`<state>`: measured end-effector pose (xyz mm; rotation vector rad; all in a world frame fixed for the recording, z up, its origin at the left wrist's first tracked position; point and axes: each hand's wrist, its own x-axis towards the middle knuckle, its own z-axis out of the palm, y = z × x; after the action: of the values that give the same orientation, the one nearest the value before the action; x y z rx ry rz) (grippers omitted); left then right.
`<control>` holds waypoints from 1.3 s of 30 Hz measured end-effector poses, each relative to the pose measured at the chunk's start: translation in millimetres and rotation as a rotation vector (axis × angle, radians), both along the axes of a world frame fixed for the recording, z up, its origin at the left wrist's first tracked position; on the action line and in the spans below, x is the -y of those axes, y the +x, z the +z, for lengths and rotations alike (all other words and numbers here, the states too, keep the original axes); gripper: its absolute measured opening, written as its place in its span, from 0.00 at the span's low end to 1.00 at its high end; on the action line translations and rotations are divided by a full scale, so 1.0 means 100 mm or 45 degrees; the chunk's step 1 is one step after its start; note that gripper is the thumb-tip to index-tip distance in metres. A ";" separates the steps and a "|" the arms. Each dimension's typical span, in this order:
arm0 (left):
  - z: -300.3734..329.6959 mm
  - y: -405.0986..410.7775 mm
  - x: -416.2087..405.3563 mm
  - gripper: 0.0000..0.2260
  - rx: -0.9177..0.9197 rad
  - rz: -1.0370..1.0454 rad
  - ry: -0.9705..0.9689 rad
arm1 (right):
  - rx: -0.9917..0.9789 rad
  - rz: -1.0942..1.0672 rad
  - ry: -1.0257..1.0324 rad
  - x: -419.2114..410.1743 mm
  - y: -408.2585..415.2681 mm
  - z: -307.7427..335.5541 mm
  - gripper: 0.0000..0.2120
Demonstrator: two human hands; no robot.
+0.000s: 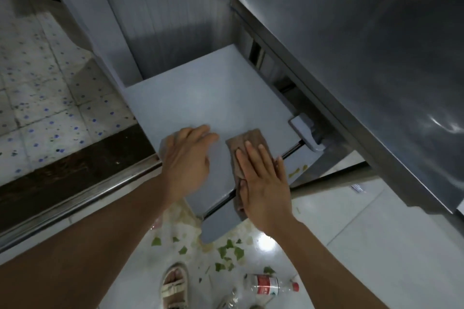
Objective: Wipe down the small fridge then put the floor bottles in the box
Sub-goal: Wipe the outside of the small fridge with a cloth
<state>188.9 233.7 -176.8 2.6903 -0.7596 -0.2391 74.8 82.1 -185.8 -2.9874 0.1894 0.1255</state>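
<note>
- The right hand presses a brown cloth flat, fingers straight, on the near right edge of the small fridge top.
- The left hand rests beside it, fingers relaxed, gripping nothing.
- 1 clear red-labelled bottle lies on the floor, near right.
- A steel bench stands right.
</note>
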 end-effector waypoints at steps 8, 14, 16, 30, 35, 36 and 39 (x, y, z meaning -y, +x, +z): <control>-0.09 -0.06 0.19 0.24 -0.054 0.140 0.078 | -0.023 -0.100 -0.108 0.92 0.36 -0.06 0.27; -0.06 -0.11 0.21 0.25 0.000 0.153 0.083 | 0.092 -0.100 0.108 1.01 -0.26 -0.13 0.27; -0.04 -0.20 0.16 0.25 0.084 0.140 0.049 | 0.085 -0.061 0.093 1.10 -0.25 -0.14 0.25; -0.01 -0.81 -0.36 0.18 0.061 0.273 -0.127 | 0.242 0.344 0.284 -0.33 -0.58 -0.15 0.25; -0.02 -1.02 -0.36 0.20 0.056 0.344 -0.255 | 0.176 0.447 0.090 0.43 -0.40 -0.17 0.23; -0.03 -1.05 -0.36 0.21 0.054 0.339 -0.267 | 0.135 0.352 0.034 0.65 -0.33 -0.17 0.24; -0.07 -1.08 -0.37 0.23 0.044 0.339 -0.296 | 0.073 0.195 -0.083 1.13 -0.15 -0.15 0.26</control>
<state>80.5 271.0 -183.4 2.5409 -0.4029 -0.0364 59.5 -31.1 -201.3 -3.0634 -0.0432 0.0512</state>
